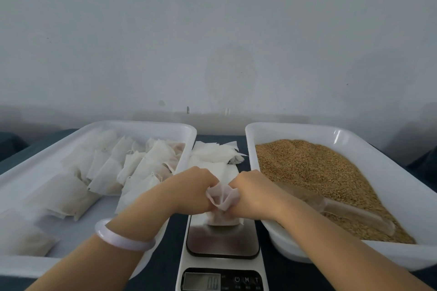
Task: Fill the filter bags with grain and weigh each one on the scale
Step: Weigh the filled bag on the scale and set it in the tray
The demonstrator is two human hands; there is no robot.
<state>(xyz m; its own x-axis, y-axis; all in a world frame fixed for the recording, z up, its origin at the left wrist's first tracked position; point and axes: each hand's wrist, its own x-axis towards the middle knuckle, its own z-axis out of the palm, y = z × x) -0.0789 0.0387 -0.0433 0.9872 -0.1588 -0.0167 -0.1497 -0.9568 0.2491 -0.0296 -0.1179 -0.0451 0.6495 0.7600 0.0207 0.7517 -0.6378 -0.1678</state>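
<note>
- Nearest, bottom centre: scale, white body with a steel plate; its display is lit, digits too blurred to read.
- Lower left: pale bangle on the left wrist.
- Centre: bag, white, its gathered top bunched between both fists; its base meets the rear of the scale's plate.
- Left hand: fingers curled, gripping the bag's top from the left.
- Right hand: fingers curled, gripping the bag's top from the right.
- Right: clear scoop lying in the grain, which fills the right tray, white.
- Left: left tray, white, holding many filled bags in loose rows.
- Centre, beyond the hands: pile of empty bags between the two trays.
- Underneath: dark table.
- Upper frame: plain grey wall.
</note>
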